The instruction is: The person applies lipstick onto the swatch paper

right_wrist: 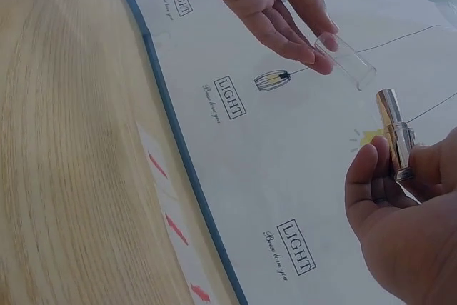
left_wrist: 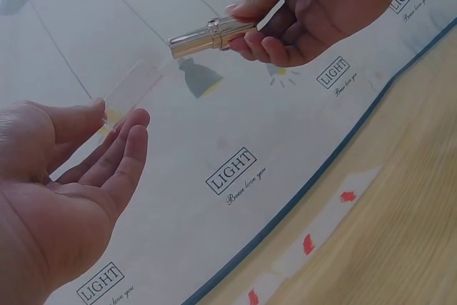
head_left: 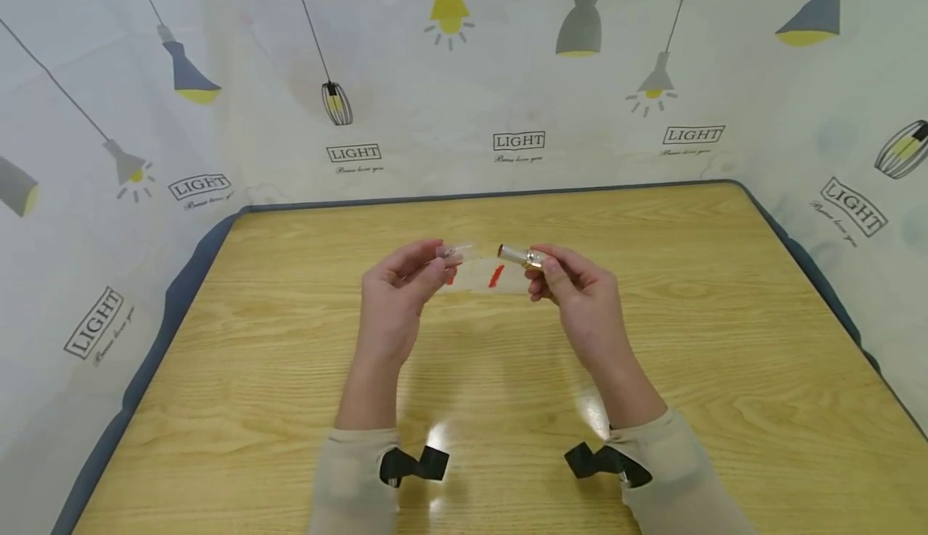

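Between thumb and fingers my left hand (head_left: 395, 297) pinches a clear, tube-like lipstick cap (right_wrist: 346, 61). Facing it, my right hand (head_left: 580, 285) grips a shiny gold and silver lipstick (left_wrist: 213, 36) by its base. In the right wrist view, the cap's far end points toward the lipstick's upper end, with a small gap between them. Both things are held above the table. A dark reddish tip shows at the lipstick's end in the head view. The left wrist view shows the left hand (left_wrist: 78, 183) with its other fingers extended below the cap.
A wood-grain table (head_left: 478, 374) lies beneath the hands. On it is a whitish strip (left_wrist: 328, 223) with several red marks. White sheeting (head_left: 435, 108) printed with lamps and "LIGHT" surrounds the table's back and sides, with a blue border along the edge.
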Tool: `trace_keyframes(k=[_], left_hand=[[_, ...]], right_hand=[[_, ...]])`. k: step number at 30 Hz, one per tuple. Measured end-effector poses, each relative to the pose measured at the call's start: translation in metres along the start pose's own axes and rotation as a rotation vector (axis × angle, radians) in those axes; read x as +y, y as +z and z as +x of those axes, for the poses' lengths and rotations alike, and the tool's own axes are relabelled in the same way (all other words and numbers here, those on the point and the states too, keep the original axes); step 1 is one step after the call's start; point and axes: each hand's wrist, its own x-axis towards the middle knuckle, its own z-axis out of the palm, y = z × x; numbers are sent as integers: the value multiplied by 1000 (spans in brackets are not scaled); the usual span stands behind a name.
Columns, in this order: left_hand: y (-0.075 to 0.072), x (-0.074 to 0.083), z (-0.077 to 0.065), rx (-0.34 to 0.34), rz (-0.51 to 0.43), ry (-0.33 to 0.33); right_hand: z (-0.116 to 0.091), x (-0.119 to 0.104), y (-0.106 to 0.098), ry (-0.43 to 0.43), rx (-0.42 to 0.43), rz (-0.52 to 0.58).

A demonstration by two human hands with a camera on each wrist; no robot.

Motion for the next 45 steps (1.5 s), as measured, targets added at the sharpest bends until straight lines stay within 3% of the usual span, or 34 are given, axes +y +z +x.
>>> trace_keyframes(k=[7, 19, 27, 35, 45], left_hand=[[12, -5, -2, -71, 33, 8], [17, -7, -3, -84, 137, -25], [20, -7, -3, -102, 172, -40], [24, -6, -2, -103, 265, -76], [26, -6, 0, -98, 284, -79]], right_hand=[[-2, -2, -1, -22, -3, 14], [-3, -4, 0, -57, -25, -127], [-2, -3, 0, -72, -34, -161], [-3, -5, 0, -85, -40, -205], [0, -4, -1, -85, -42, -217]])
